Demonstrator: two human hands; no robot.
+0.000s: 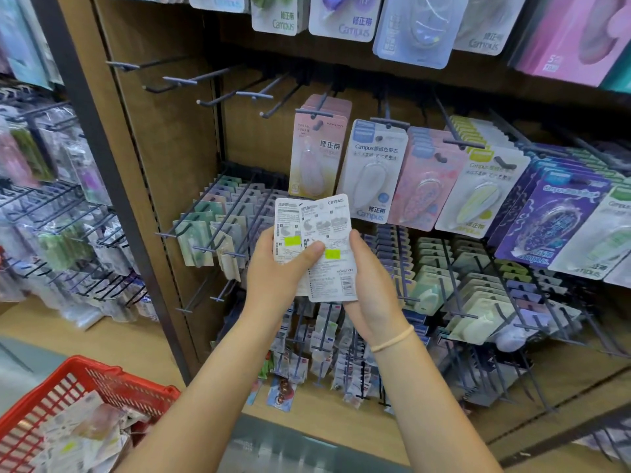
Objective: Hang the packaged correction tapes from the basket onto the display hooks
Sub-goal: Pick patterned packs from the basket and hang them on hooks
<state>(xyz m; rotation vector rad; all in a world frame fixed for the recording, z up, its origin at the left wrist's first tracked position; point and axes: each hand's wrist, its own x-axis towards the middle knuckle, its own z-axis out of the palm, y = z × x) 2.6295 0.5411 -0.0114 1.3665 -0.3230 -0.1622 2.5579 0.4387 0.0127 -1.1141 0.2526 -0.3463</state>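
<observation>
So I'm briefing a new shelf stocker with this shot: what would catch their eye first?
Dead centre, the left hand and right hand hold a small fan of correction tape packs, backs toward the camera, with bright yellow-green stickers. Behind them, pastel packs hang in a row on the display hooks, while the hooks at upper left are bare. The red basket sits at bottom left with more packs inside.

basket (51, 401) cut off at left/bottom edge; contents blurry, maybe more pkgs; held pack fronts hidden.

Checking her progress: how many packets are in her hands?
2 show: the left packet under the left hand's thumb, the right packet overlapping it, backed by the right hand. More may hide behind.
</observation>
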